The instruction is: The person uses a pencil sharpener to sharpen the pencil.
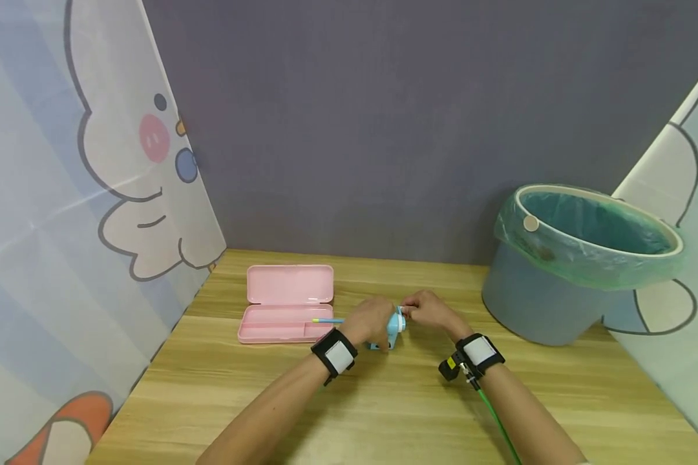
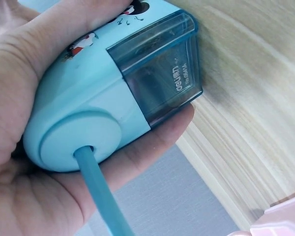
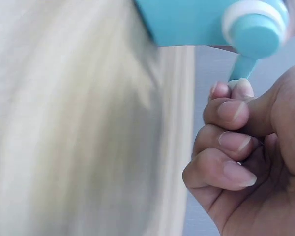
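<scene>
My left hand (image 1: 368,319) grips a light-blue crank pencil sharpener (image 2: 83,83), its thumb and fingers wrapped about the body. A blue pencil (image 2: 99,189) is stuck into the round hole at the sharpener's front. In the head view the pencil's yellow-green end points left, over the pencil case. On the sharpener's other side, my right hand (image 3: 246,162) pinches the end of the small crank handle (image 3: 244,68) between thumb and index finger, the other fingers curled. A clear dark-blue shavings drawer (image 2: 160,73) shows in the left wrist view.
A pink pencil case (image 1: 291,284) lies opened flat on the wooden table (image 1: 372,413), left of my hands. At the back right stands a grey-blue bin (image 1: 535,297) lined with a green bag. A grey wall (image 1: 349,129) rises behind the table.
</scene>
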Motion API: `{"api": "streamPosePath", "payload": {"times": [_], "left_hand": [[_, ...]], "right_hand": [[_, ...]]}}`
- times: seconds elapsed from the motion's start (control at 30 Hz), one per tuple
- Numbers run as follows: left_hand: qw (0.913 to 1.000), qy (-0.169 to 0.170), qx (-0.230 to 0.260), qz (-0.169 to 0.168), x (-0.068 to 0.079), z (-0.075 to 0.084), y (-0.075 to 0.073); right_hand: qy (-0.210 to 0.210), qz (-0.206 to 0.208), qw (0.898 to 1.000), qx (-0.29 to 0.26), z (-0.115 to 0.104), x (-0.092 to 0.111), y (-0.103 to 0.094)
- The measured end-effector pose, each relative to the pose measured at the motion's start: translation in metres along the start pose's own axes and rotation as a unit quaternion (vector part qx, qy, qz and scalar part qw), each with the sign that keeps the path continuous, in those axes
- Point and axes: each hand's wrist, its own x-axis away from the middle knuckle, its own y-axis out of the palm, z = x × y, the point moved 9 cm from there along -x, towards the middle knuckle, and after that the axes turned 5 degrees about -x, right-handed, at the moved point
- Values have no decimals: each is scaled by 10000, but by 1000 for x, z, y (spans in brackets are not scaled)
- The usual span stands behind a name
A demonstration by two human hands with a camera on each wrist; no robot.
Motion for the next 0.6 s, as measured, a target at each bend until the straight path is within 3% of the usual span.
{"api": "streamPosePath", "payload": {"times": [0.17,0.33,0.6], "left_hand": [[10000,4,65,-66,2,1,2],[9999,-52,119,-21,1,0,2],[9998,-82,168,22,1,-1,-1]], "right_hand": [[98,-206,9997,7,9,3,13],[10,-115,9999,50,6,4,13],[218,-555,9982,0,8,11,27]]}}
